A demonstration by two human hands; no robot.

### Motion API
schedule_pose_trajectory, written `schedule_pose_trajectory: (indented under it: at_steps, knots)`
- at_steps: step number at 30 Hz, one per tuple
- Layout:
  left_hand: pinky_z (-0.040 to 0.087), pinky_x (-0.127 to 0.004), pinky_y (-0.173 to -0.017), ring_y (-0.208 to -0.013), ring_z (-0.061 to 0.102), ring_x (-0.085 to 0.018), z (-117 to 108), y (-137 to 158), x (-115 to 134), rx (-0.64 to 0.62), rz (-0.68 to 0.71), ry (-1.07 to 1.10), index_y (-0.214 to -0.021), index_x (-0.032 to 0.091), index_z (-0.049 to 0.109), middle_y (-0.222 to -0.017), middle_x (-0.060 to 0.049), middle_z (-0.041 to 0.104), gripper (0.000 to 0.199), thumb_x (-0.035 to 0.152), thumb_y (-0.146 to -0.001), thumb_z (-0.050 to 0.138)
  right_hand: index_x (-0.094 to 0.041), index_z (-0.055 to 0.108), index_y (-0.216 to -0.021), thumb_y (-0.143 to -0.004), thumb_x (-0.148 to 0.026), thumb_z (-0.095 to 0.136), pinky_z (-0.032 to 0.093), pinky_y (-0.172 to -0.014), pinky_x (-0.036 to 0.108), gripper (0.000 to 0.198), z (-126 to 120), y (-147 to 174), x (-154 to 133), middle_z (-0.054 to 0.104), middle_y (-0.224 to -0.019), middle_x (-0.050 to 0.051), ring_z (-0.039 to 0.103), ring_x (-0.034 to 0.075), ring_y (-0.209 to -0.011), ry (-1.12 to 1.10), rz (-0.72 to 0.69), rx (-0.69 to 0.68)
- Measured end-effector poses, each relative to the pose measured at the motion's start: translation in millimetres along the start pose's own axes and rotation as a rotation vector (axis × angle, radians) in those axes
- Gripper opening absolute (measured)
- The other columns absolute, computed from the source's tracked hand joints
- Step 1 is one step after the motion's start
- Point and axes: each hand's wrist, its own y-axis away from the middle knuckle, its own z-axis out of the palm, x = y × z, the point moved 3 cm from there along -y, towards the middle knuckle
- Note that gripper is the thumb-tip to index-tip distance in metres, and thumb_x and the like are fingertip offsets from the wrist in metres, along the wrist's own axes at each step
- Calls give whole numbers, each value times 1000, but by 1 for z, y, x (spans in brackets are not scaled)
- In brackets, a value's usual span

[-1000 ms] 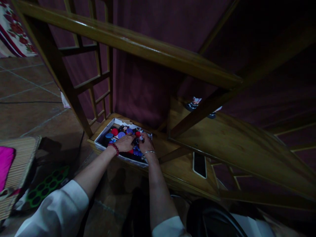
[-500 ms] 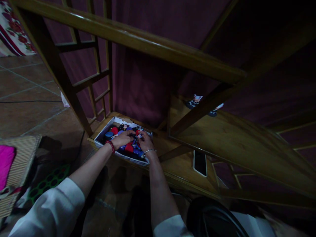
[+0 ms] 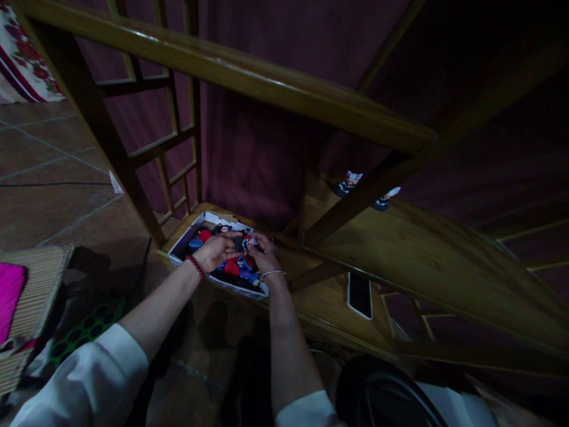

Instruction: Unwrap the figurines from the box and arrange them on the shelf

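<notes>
A white cardboard box [image 3: 183, 244] sits on the low wooden shelf, filled with several small figurines in red, blue and black. Over it, my right hand [image 3: 265, 256] pinches a small figurine [image 3: 249, 242] with white and dark parts, tilted so that its dark base points left. My left hand [image 3: 214, 251], with a red bead bracelet at the wrist, is turned partly palm up. Its fingers are stretched out beside that base; whether they touch it I cannot tell. A blue round piece [image 3: 194, 243] and a red figurine [image 3: 232, 267] lie in the box near my hands.
A wooden rail [image 3: 222, 71] crosses above my hands. Two similar figurines, one nearer [image 3: 349, 182] and one farther right [image 3: 386, 198], stand on the raised shelf [image 3: 413, 249]. A phone [image 3: 360, 295] lies lower right. A black rounded object [image 3: 386, 391] is at the bottom.
The figurine in my right hand has come up a little from the pile. My left hand has moved slightly left, turned its palm up and opened its fingers.
</notes>
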Motion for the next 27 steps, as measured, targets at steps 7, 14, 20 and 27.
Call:
schedule_pose_trajectory:
  at_steps: [7,14,20,27]
  knots:
    - [51,-32,-82,-79,65,-14,5,3,3,-7,-11,65,-118,13,50,-95,-9,67,53,-5,-70,39,-19,56,-101,-67,-30,57,51,-66,25,35,0,2,-8,66,-90,4,62,14,-74,-48,6,5]
    - [51,-31,-82,-79,65,-13,4,2,3,-8,-5,74,-116,12,51,-95,-10,67,52,-5,-69,40,-19,56,-100,-63,-34,61,49,-59,24,41,0,2,-6,65,-81,1,57,11,-59,-100,39,21]
    - [50,-31,-84,-78,65,-12,4,1,3,-40,14,51,-115,14,53,-93,-8,67,51,-5,-69,42,-18,57,-98,-63,-32,61,49,-61,23,39,-1,3,-8,66,-82,1,58,11,-62,-113,45,34]
    - [49,-33,-86,-79,65,-13,2,0,2,-48,42,31,-114,14,53,-90,-8,67,49,-4,-69,47,-19,57,-100,-65,-30,59,49,-60,22,36,0,3,-12,66,-82,1,59,11,-65,-65,3,20]
